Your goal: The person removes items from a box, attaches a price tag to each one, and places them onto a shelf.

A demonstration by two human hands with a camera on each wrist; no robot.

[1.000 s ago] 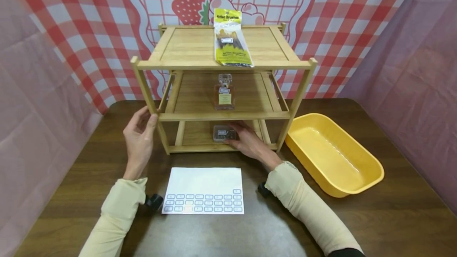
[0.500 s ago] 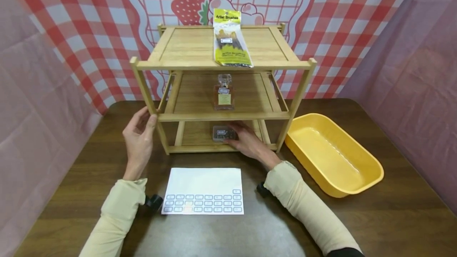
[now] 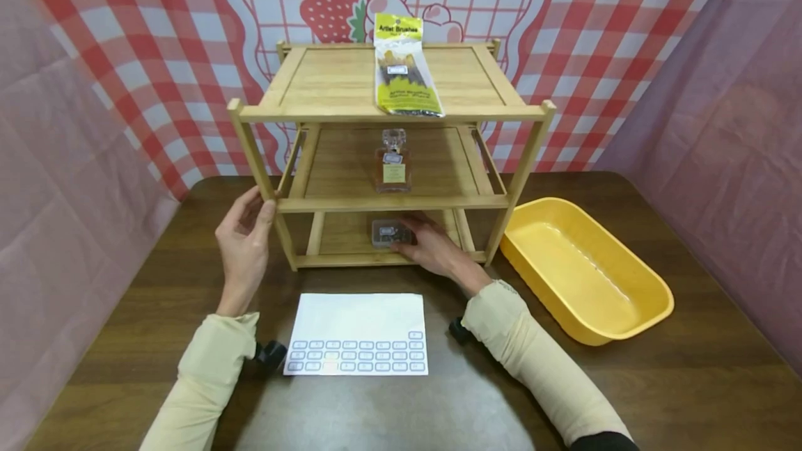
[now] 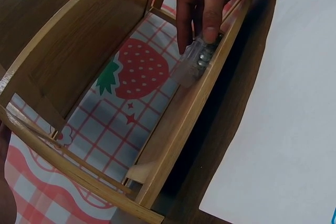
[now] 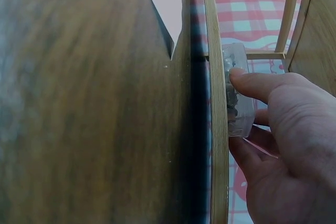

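Note:
A three-tier wooden shelf rack [image 3: 388,205] stands on the table. My left hand [image 3: 244,252] grips its front left post, thumb in front and fingers behind. On the bottom tier lies a small clear plastic box [image 3: 383,234] with a label and small shiny pieces inside. My right hand [image 3: 438,250] holds this box by its right part; in the right wrist view, the thumb [image 5: 252,83] lies on one face and the other fingers are partly hidden. A perfume bottle [image 3: 393,165] stands on the middle tier. A packet of artist brushes [image 3: 407,82] lies on the top tier.
A yellow plastic basin [image 3: 579,277] sits right of the rack. In front of the rack lies a white sheet [image 3: 360,319] with rows of small labels. A red-and-white checked cloth [image 3: 583,33] hangs behind.
The clear plastic box and my right hand have shifted very slightly left on the bottom tier. My left hand has kept its grip on the post.

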